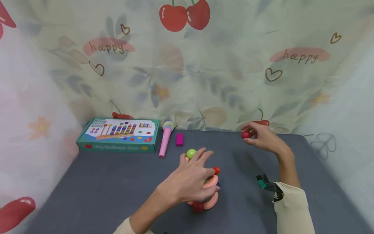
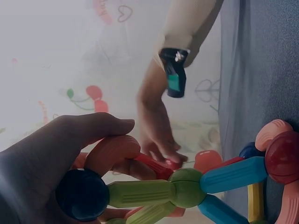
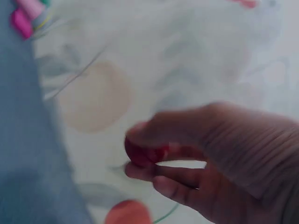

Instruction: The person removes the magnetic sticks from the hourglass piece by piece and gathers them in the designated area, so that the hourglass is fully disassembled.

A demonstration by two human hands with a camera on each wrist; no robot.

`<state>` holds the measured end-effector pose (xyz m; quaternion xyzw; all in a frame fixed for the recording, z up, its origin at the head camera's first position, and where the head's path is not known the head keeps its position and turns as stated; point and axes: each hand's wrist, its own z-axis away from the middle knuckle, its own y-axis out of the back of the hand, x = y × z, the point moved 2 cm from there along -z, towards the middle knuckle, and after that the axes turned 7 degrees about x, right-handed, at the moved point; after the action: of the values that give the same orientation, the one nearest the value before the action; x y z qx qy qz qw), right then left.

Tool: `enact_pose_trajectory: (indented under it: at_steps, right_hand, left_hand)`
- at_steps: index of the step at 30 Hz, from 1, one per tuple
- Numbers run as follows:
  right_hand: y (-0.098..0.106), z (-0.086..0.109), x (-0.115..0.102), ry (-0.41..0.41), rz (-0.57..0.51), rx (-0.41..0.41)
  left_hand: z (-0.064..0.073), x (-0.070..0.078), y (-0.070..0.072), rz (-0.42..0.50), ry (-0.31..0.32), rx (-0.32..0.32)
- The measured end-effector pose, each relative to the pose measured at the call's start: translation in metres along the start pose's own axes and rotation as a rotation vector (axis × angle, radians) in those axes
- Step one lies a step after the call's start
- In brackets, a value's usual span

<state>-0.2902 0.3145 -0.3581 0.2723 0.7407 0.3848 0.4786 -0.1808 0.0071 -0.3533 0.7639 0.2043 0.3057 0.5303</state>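
My left hand point(image 1: 191, 180) grips a toy structure of magnetic building rods and balls point(image 1: 214, 198) low in the middle of the head view. In the left wrist view the thumb lies over a curved orange rod point(image 2: 114, 151), beside a navy ball point(image 2: 81, 194). Green rods meet at a green ball point(image 2: 185, 187); blue rods point(image 2: 233, 175) run on toward a dark red ball point(image 2: 285, 156). Part of the structure is hidden behind the hand. Farther right, my right hand point(image 1: 264, 138) pinches a loose dark red ball point(image 3: 140, 151) between thumb and fingers, raised above the table.
At the back left of the dark grey table point(image 1: 117, 182) lies a green Ring Challenge Game box point(image 1: 117, 148). Beside it are a pink toy microphone point(image 1: 165, 139) and a small magenta block point(image 1: 179, 139). A patterned cloth point(image 1: 198, 84) hangs behind the table.
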Motion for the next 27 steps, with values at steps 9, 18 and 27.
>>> enact_pose_trajectory:
  at_steps: [9, 18, 27]
  right_hand:
    - [-0.032, -0.034, 0.058, -0.032, 0.207, -0.022]
    - [-0.052, -0.046, 0.081, -0.06, 0.194, -0.029]
    - [-0.07, -0.054, 0.09, -0.14, 0.171, 0.12]
  left_hand:
    - [0.0, 0.001, -0.001, -0.01, 0.002, -0.017]
    - [-0.001, 0.001, 0.0, 0.011, 0.001, -0.028]
    - [-0.001, 0.0, -0.001, 0.008, 0.005, -0.032]
